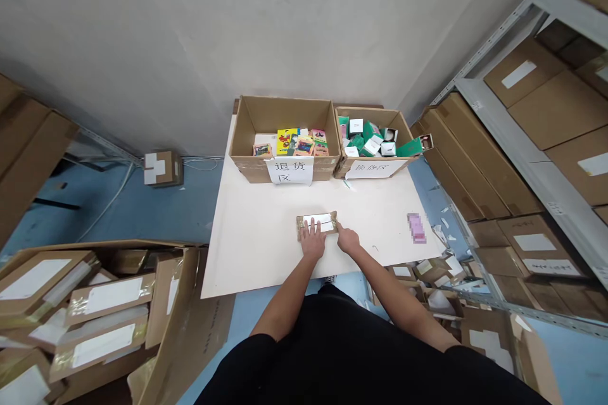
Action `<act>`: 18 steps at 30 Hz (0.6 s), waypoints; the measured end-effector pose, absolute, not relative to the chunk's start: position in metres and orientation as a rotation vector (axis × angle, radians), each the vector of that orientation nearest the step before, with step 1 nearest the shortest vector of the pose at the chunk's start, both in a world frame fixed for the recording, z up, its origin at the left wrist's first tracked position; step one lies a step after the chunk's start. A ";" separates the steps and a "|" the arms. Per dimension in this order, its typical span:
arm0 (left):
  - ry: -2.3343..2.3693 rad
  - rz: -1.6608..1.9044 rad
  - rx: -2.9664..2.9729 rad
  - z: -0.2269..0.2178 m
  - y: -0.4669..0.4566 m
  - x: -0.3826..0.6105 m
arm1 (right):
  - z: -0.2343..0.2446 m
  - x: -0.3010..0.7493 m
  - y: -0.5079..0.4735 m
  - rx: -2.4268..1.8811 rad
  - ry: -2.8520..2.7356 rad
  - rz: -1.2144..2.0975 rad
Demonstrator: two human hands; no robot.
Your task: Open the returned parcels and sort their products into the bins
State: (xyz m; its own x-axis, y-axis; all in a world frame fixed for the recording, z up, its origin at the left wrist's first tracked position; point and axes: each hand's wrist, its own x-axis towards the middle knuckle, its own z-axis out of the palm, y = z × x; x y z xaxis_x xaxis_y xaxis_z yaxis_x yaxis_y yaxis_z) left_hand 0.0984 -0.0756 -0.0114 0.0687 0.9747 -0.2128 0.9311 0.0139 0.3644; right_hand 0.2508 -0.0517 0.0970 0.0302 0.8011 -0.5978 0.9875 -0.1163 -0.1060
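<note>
A small taped cardboard parcel (327, 227) with a white label lies flat on the white table (266, 228). My left hand (312, 242) rests on the parcel's near side, fingers spread over the label. At the parcel's right end is my right hand (348, 240), its fingers curled closed. Whatever those fingers hold, if anything, is hidden or too small to name. A thin dark line runs across the right part of the label.
Behind the parcel stand two open cartons: one (247, 169) with colourful small packs, another (339, 169) with green-and-white boxes. A blurred pink item (417, 228) lies at right. A large carton (187, 291) of parcels stands left; shelving (513, 82) with boxes rises right.
</note>
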 end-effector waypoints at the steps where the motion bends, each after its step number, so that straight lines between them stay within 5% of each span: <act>1: 1.900 0.128 1.945 -0.012 -0.076 0.100 | 0.097 0.252 -0.056 1.985 1.823 -0.758; 9: 1.971 -0.121 1.870 -0.009 -0.080 0.135 | 0.087 0.267 -0.087 2.469 1.832 -0.907; 18: 1.814 -0.089 1.922 0.018 -0.026 0.073 | 0.056 0.268 -0.090 3.173 1.192 -1.879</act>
